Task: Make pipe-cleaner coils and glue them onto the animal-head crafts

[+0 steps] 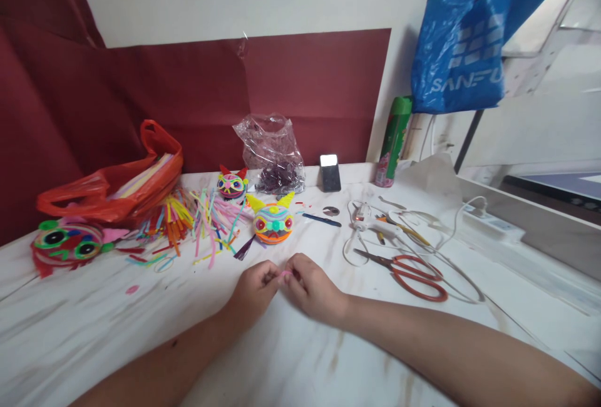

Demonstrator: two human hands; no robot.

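Hands pinch pink piece; gap before scissors.

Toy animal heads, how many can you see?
3: a red-and-green head left, by the red bag; a red-eared head beside the clear bag; a yellow-eared head in front of it.

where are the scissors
In the head view, the orange-handled scissors lie right of the right hand, just in front of the white glue gun.

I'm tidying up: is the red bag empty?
The red bag isn't empty: pale strips show in its open mouth. How full, I cannot tell.
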